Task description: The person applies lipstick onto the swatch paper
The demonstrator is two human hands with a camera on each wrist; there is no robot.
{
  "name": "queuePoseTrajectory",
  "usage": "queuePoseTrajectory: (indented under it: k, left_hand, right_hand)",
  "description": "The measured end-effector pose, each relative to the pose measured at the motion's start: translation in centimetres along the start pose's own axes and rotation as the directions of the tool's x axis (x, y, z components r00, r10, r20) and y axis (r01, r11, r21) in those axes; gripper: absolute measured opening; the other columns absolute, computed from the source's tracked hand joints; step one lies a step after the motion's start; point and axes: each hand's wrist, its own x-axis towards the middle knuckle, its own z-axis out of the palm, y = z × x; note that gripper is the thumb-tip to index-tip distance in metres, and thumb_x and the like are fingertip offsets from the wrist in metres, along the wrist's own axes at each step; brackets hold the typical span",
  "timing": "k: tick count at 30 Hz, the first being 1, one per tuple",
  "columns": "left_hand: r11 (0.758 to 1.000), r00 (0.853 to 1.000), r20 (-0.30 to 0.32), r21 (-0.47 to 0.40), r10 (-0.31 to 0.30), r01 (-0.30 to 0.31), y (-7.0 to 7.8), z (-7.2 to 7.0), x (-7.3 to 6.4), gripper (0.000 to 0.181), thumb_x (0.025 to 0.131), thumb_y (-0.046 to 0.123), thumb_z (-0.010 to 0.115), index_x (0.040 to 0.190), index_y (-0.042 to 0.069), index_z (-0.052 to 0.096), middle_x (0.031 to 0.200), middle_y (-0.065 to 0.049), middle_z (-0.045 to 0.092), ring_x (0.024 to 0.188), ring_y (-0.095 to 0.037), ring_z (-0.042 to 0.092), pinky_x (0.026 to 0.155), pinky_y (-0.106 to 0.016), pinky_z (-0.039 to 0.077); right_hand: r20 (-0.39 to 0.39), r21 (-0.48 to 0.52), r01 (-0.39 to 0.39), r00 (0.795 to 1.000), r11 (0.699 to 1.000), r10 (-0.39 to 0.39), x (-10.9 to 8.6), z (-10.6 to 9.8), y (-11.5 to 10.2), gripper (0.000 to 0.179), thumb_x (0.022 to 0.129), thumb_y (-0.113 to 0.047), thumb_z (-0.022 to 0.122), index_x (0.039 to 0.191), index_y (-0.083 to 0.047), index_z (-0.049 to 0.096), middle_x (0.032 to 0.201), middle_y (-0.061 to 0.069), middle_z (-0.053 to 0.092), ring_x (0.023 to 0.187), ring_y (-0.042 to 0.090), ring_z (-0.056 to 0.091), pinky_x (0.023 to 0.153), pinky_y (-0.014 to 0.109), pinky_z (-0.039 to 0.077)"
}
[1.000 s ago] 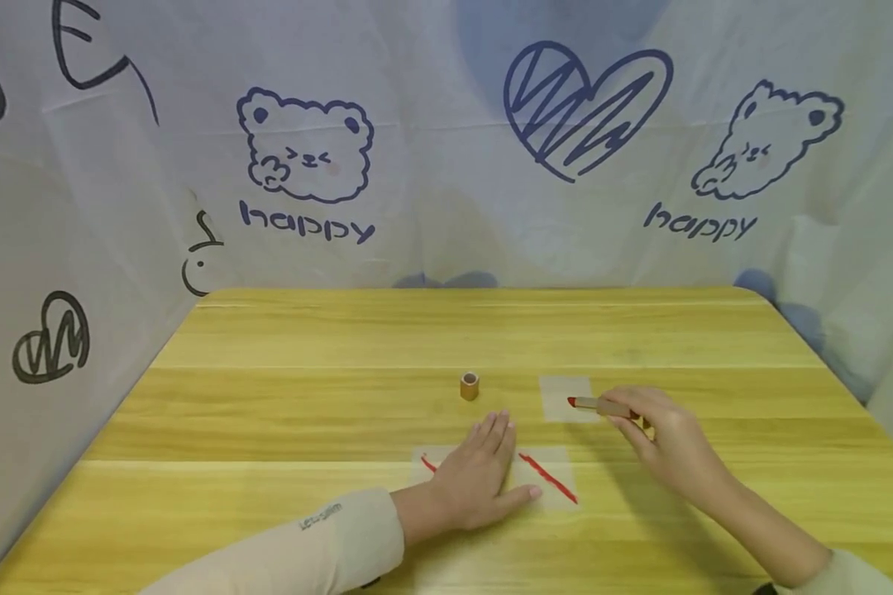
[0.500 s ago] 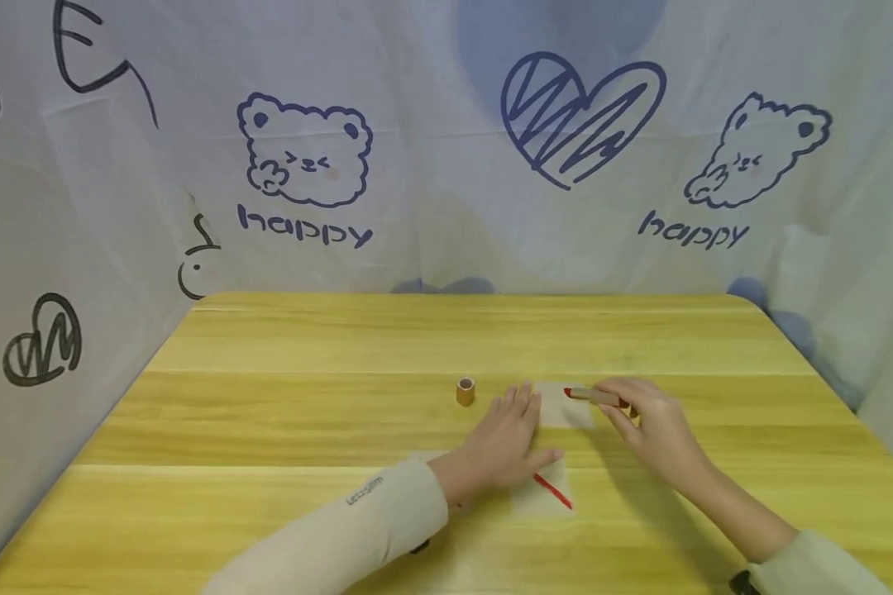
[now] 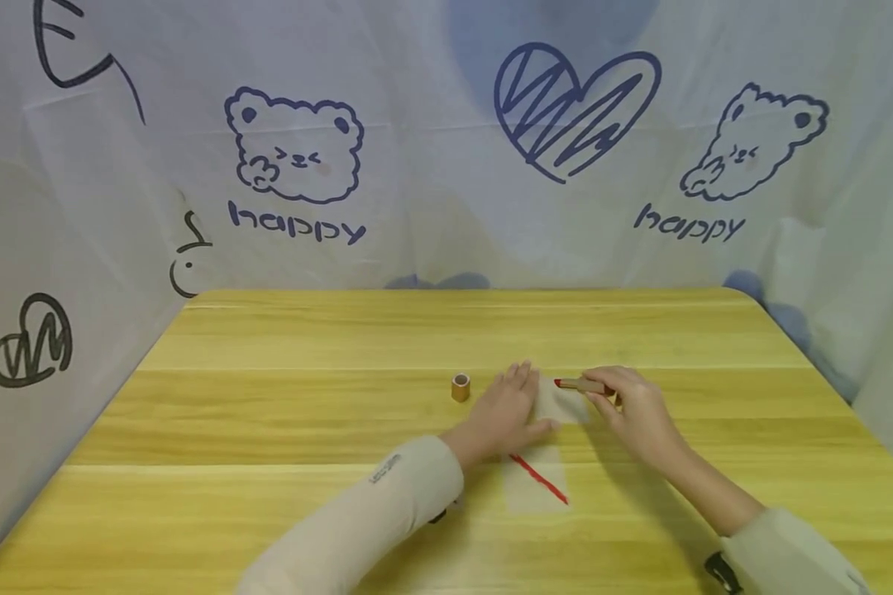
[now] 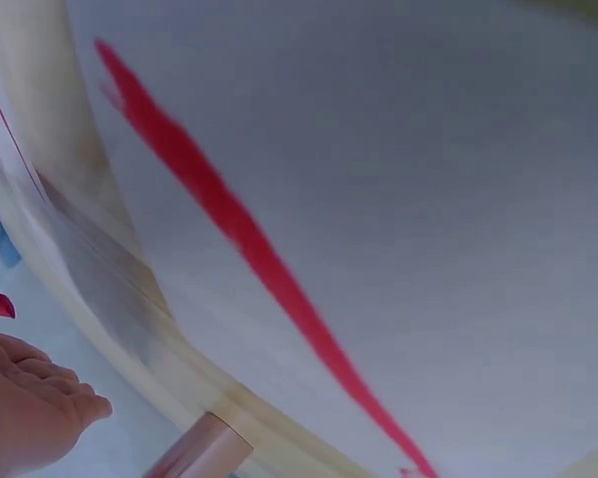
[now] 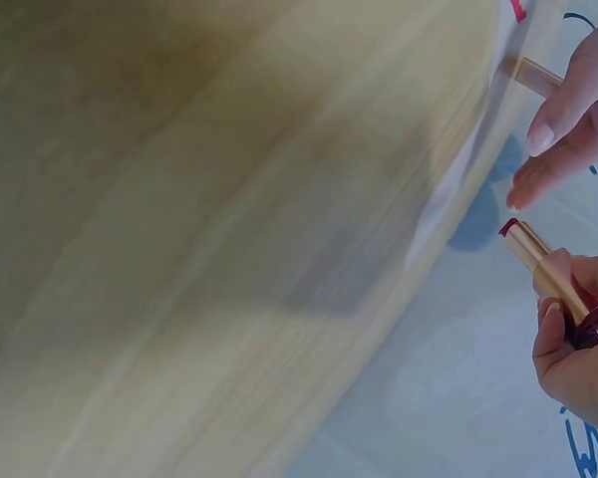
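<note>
My right hand [image 3: 638,417] pinches an uncapped lipstick [image 3: 584,386] with a red tip, which points left over a blank white paper square [image 3: 568,409]. In the right wrist view, the lipstick [image 5: 536,254] stands off the tabletop. My left hand [image 3: 500,416] lies palm down with straight fingers, at the left edge of that blank square. Closer to me, a second paper square [image 3: 527,492] bears a slanting red stroke. The stroke [image 4: 244,229] looms large in the left wrist view. The lipstick's cap [image 3: 460,388] stands upright just left of my left hand.
A wood-grain table [image 3: 305,413] holds everything. A white curtain [image 3: 432,165] with bear and heart drawings hangs behind it and along both sides. My left sleeve [image 3: 387,504] crosses the near part of the table.
My left hand has gone forward and right, from the marked papers to the blank square, and its arm now covers the left marked paper. My right hand, with the lipstick, has shifted slightly left.
</note>
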Motion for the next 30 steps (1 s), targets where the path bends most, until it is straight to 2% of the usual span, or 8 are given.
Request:
queuePoseTrajectory:
  k: [3,7,15,22,30]
  left_hand:
    - [0.999,0.999,0.025,-0.031,-0.025,0.026,-0.3,0.0,0.4,0.08,0.093,0.054,0.044,0.145,-0.003,0.023,0.152,-0.019,0.021,0.142,-0.03,0.021,0.117,-0.038,0.021]
    - [0.998,0.995,0.075,0.002,-0.06,0.06,-0.6,0.2,1.0,0.083,0.092,0.057,0.041,0.146,-0.002,0.019,0.154,-0.018,0.017,0.143,-0.029,0.018,0.117,-0.037,0.019]
    - [0.997,0.986,0.15,0.02,-0.077,0.075,-0.3,0.4,1.8,0.084,0.092,0.059,0.039,0.148,0.002,0.015,0.156,-0.014,0.011,0.145,-0.025,0.01,0.119,-0.035,0.013]
    - [0.991,0.982,0.153,0.091,-0.109,0.096,0.0,0.5,2.0,0.083,0.092,0.06,0.037,0.147,0.001,0.019,0.155,-0.015,0.016,0.144,-0.026,0.015,0.118,-0.034,0.017]
    - [0.99,0.976,0.177,0.072,-0.129,0.118,-0.1,0.5,2.2,0.081,0.092,0.059,0.037,0.147,0.002,0.019,0.156,-0.013,0.015,0.144,-0.024,0.013,0.118,-0.033,0.016]
  right_hand:
    - [0.01,0.002,-0.002,1.0,1.0,0.002,0.2,0.3,0.2,0.025,0.073,0.008,0.072,0.097,0.005,0.068,0.089,0.015,0.069,0.067,0.014,0.053,0.053,0.024,0.048]
    - [0.021,0.004,-0.003,1.0,1.0,0.003,0.3,0.7,0.5,0.023,0.074,0.007,0.071,0.096,0.004,0.068,0.089,0.015,0.068,0.068,0.015,0.054,0.053,0.024,0.048]
    - [0.059,0.01,-0.024,0.998,1.0,0.023,0.5,1.0,0.7,0.022,0.075,0.006,0.07,0.097,0.005,0.067,0.092,0.018,0.068,0.07,0.017,0.055,0.055,0.024,0.049]
    - [0.138,0.017,-0.053,0.989,0.998,0.05,0.7,1.2,0.9,0.023,0.077,0.005,0.069,0.1,0.005,0.067,0.096,0.019,0.068,0.079,0.024,0.06,0.061,0.033,0.052]
    - [0.161,0.025,-0.075,0.985,0.997,0.07,1.0,1.6,1.2,0.023,0.078,0.007,0.068,0.1,0.005,0.066,0.097,0.019,0.068,0.084,0.027,0.061,0.064,0.036,0.052]
